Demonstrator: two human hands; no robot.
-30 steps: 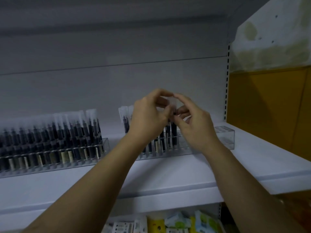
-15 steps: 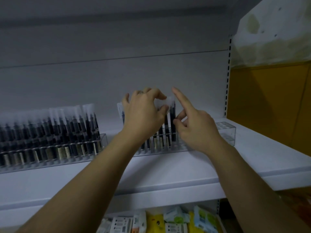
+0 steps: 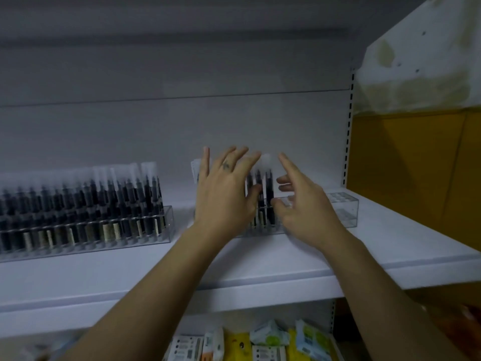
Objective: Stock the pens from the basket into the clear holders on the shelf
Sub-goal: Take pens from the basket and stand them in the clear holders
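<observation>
Fingers [image 3: 226, 162] have opened, spread beside pens [image 3: 268, 188]

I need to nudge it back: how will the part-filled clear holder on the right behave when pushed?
Probably slides easily: the right holder is smooth plastic on a smooth shelf. Likely stiff, given its boxy walls. Its pens stand tall at one end only, so it may pivot and they may wobble.

a white shelf [image 3: 286, 259] carries two clear holders [image 3: 166, 230] (left one [image 3: 86, 230] packed with pens [image 3: 78, 201]).
</observation>
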